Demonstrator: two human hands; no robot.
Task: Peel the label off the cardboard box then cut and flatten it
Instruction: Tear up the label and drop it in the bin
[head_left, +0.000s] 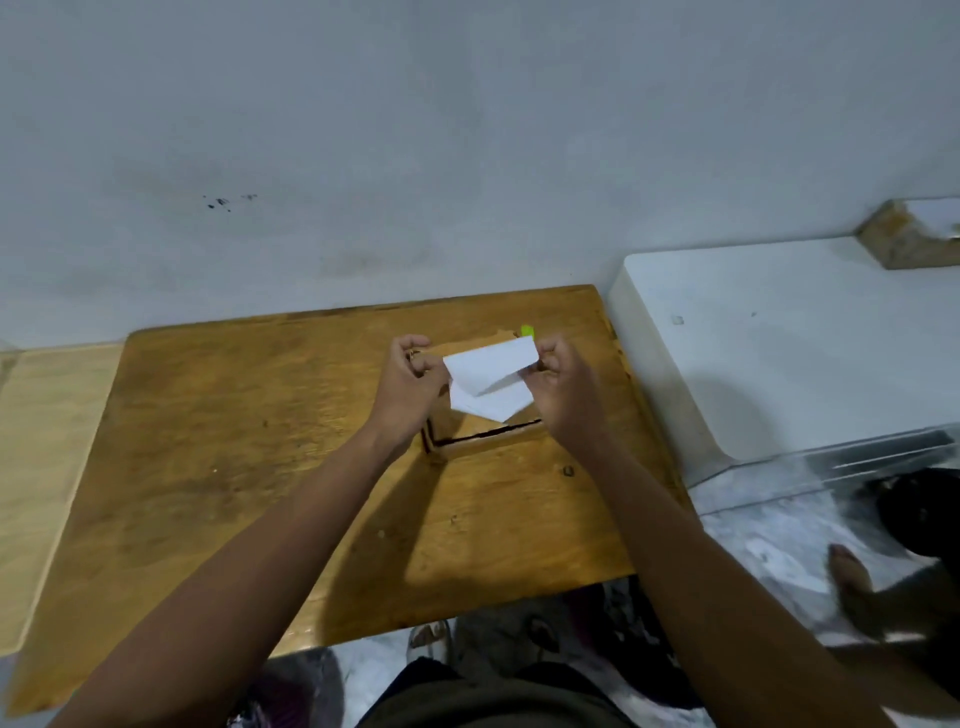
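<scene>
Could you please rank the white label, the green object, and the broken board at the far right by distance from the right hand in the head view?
1. White label: pinched by the right hand, on its left.
2. Green object: just beyond, behind the label.
3. Broken board: far right, against the wall.

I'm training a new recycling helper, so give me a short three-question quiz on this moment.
1. True or false: the white label is folded over and held above the cardboard box.
2. Which hand holds the label's right end? A) left hand B) right hand C) neither
3. Fill in: the box stands on a ______ table.

Key: 1 true; 2 B; 3 wooden. The left hand's curled fingers meet the label's left edge, but their exact grip is hard to make out.
</scene>
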